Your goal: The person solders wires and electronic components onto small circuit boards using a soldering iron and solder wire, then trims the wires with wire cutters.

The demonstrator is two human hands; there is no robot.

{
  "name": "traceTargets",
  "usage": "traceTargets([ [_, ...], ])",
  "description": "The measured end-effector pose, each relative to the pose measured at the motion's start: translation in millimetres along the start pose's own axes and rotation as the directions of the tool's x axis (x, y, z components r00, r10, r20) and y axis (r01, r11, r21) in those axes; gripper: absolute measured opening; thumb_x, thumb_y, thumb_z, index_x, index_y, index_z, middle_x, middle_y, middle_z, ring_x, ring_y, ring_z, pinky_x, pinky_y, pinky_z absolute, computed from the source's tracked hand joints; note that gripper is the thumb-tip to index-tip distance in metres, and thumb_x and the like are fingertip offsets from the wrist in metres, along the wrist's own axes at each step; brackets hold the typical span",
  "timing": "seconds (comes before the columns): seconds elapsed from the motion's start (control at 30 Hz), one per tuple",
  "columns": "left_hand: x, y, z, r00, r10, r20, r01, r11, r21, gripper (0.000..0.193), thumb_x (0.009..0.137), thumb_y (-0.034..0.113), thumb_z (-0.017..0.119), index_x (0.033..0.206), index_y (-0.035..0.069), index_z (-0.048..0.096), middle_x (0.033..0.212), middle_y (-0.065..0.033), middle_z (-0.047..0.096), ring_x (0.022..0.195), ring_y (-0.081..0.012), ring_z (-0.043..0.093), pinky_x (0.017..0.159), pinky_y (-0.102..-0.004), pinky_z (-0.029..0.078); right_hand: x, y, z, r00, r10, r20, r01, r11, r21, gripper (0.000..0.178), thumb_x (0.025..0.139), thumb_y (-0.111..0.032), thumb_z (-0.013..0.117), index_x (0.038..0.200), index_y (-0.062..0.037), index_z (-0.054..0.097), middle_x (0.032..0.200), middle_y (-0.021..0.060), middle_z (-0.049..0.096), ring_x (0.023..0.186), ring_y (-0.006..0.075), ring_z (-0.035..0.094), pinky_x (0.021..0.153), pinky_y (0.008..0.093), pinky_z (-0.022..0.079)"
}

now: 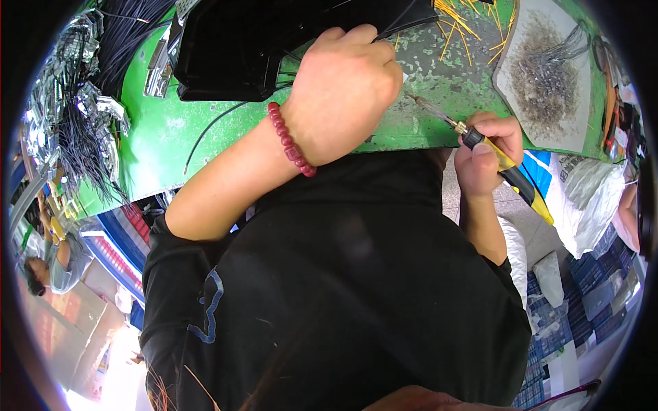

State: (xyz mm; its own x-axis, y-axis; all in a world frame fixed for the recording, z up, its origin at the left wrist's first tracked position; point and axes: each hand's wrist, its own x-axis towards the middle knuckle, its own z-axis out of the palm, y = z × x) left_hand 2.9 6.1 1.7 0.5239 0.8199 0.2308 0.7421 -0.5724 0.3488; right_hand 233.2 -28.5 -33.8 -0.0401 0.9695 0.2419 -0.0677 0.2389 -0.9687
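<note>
My right hand (490, 151) is wrapped round the yellow and black handle of a soldering iron (507, 164). The iron's metal tip points up and left, over the green worktable (226, 130), close to my left hand (349, 89). That hand has its fingers curled at the edge of a black plastic housing (233, 48), its back facing up. What its fingertips grip is hidden. Thin black wires emerge beside my left hand, and one black wire (205, 130) with a bare end lies on the table. A red bead bracelet (291, 140) circles my left wrist.
On the right a pale board (504, 82) carries a heap of solder scraps (545, 82) and thin wire. Yellow wires (459, 27) lie at the far side. Bundled black wires with shiny metal parts (75, 116) crowd the left. Another person (58, 264) is at lower left.
</note>
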Motion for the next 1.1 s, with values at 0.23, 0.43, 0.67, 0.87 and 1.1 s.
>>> traceTargets([
  [0.23, -0.2, 0.8, 1.8, 1.0, -0.006, 0.004, 0.007, 1.0, -0.027, 0.007, 0.07, 0.006, 0.066, 0.073, 0.006, 0.06, 0.079, -0.0028, 0.059, 0.076, -0.0226, 0.056, 0.066, -0.0332, 0.049, 4.2, -11.1, 9.5, 0.998, 0.045, 0.049, -0.04, 0.994, -0.105, 0.05, 0.085, -0.026, 0.068, 0.121, 0.0015, 0.047, 0.088, 0.0139, 0.064, 0.08, 0.0167, 0.062, 0.071, 0.0291, 0.05],
  [0.43, 1.8, -3.8, -7.1, 1.0, -0.014, -0.005, 0.013, 0.992, -0.127, 0.008, 0.072, 0.006, 0.066, 0.073, 0.005, 0.058, 0.077, -0.0049, 0.058, 0.076, -0.0257, 0.058, 0.065, -0.0353, 0.049, 25.4, -9.1, 0.2, 0.965, -0.122, 0.233, 0.195, 0.926, -0.322, 0.025, 0.084, 0.002, 0.066, 0.109, 0.0002, 0.063, 0.082, 0.0114, 0.068, 0.06, 0.017, 0.066, 0.051, 0.0238, 0.051],
  [0.67, 9.0, -17.9, -42.4, 0.984, -0.162, 0.076, 0.175, 0.781, -0.599, 0.006, 0.074, -0.001, 0.064, 0.079, -0.001, 0.061, 0.081, -0.0123, 0.063, 0.077, -0.0295, 0.062, 0.071, -0.0346, 0.05, 83.7, -13.7, 45.3, 0.63, -0.484, 0.607, 0.737, 0.62, -0.27, 0.038, 0.074, -0.003, 0.068, 0.108, -0.0157, 0.059, 0.088, 0.0051, 0.067, 0.078, 0.0243, 0.065, 0.076, 0.0395, 0.051],
  [0.87, -7.9, -5.2, -78.1, 0.907, -0.181, -0.381, 0.095, 0.968, -0.233, 0.044, 0.063, 0.004, 0.077, 0.106, 0.006, 0.065, 0.121, -0.0167, 0.054, 0.102, -0.0349, 0.057, 0.082, -0.0407, 0.049, 91.7, -28.3, 74.2, 0.779, -0.551, 0.3, 0.622, 0.741, -0.253, 0.041, 0.072, 0.009, 0.072, 0.104, -0.0085, 0.052, 0.082, 0.0112, 0.068, 0.065, 0.0222, 0.065, 0.06, 0.0313, 0.051],
  [1.1, -2.8, -9.3, -78.0, 0.854, -0.244, -0.459, 0.176, 0.967, -0.185, 0.044, 0.065, -0.008, 0.068, 0.107, 0.005, 0.066, 0.101, -0.0085, 0.062, 0.077, -0.0244, 0.065, 0.061, -0.0318, 0.054, 103.8, -62.3, 107.3, 0.836, -0.47, 0.281, 0.517, 0.847, -0.121, 0.038, 0.076, 0.008, 0.069, 0.106, -0.0037, 0.049, 0.083, 0.0158, 0.067, 0.072, 0.0232, 0.067, 0.065, 0.0326, 0.054],
])
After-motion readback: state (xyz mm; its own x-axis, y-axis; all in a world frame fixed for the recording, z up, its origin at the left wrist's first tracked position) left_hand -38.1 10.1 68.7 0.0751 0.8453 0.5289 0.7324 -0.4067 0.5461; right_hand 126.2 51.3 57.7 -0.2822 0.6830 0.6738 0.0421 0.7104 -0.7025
